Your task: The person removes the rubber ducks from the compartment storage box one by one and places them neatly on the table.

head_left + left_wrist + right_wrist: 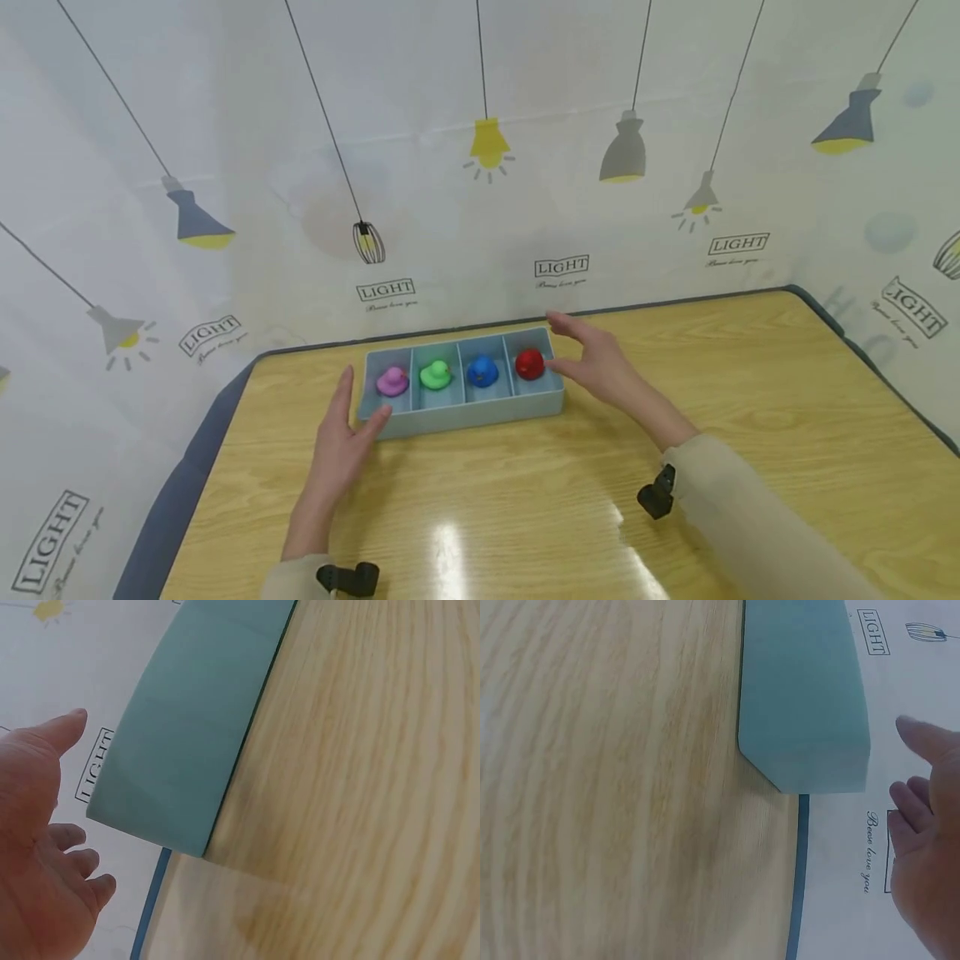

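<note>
A pale blue-green box [465, 414] with a row of compartments lies on the table near its back edge. From left to right its compartments hold a purple toy duck [392, 382], a green toy duck [436, 375], a blue toy duck [482, 372] and a red toy [529, 364] of like size, its shape less plain. My left hand [340, 450] is at the box's left end, thumb and fingers spread. At the right end is my right hand [600, 362], also spread. In the wrist views, gaps show between the box wall [180, 727] and each hand; neither hand holds anything.
Wood-grain table [495, 492] extends in front of the box and to both sides. Close behind the box, a dark edging [450, 328] meets a pale backdrop [435, 183] printed with hanging lamps. Black camera mounts [657, 493] sit on both wrists.
</note>
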{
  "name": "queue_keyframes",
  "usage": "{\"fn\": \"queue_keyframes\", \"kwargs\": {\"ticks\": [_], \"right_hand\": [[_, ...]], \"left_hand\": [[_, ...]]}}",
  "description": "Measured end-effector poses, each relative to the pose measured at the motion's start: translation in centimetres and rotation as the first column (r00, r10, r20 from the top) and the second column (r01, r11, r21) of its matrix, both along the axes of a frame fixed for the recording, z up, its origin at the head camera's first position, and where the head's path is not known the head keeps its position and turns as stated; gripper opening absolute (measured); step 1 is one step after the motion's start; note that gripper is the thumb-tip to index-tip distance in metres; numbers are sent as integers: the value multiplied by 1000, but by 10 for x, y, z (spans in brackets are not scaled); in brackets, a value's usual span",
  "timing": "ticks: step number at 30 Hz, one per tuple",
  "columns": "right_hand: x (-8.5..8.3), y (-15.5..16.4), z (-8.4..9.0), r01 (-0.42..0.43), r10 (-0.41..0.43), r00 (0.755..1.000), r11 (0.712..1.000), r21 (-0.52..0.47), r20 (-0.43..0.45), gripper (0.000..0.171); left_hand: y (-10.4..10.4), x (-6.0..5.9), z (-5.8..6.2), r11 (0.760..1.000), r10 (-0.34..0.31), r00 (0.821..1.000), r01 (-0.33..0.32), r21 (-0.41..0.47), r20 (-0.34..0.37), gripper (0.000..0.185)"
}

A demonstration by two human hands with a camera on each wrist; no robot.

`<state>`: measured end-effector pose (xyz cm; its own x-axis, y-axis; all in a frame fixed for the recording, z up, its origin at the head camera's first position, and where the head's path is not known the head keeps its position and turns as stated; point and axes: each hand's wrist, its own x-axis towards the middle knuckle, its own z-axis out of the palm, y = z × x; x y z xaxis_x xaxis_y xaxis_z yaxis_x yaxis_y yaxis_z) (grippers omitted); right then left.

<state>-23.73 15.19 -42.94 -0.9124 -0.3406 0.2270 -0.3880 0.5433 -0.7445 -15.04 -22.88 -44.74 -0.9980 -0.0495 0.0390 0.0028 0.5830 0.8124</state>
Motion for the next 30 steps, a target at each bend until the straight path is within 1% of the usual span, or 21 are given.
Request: {"fn": "queue_keyframes", "kwargs": {"ticks": [3, 6, 10, 12, 16, 19, 21, 26, 30], "right_hand": [[-6, -6, 0, -50, 50, 998, 999, 5, 27, 73], [-11, -12, 1, -94, 93, 995, 995, 26, 35, 70], [-14, -16, 3, -110, 109, 994, 993, 46, 17, 66], [-16, -18, 3, -112, 112, 994, 993, 48, 12, 62], [-20, -19, 1, -111, 107, 993, 992, 66, 53, 58], [-22, -20, -1, -111, 100, 990, 988, 107, 100, 60], [-24, -21, -2, -116, 101, 988, 985, 130, 118, 62], [-25, -22, -4, -125, 110, 988, 982, 145, 110, 63], [-25, -24, -9, -132, 118, 988, 979, 153, 98, 61]], "left_hand": [[-2, -1, -3, 1000, 19, 1000, -19, 21, 19, 88], [-3, -3, -9, 997, 23, 999, -26, 79, 41, 88], [-1, -7, -20, 984, 15, 998, -27, 175, 67, 84], [0, -8, -23, 978, 17, 997, -32, 204, 77, 83], [3, -9, -27, 976, 25, 996, -43, 213, 87, 80], [5, -8, -27, 979, 28, 996, -45, 200, 90, 79], [6, -8, -27, 980, 27, 996, -44, 196, 91, 78], [8, -10, -28, 978, 26, 996, -44, 206, 89, 77], [8, -12, -31, 969, 37, 994, -60, 239, 101, 75]]}}
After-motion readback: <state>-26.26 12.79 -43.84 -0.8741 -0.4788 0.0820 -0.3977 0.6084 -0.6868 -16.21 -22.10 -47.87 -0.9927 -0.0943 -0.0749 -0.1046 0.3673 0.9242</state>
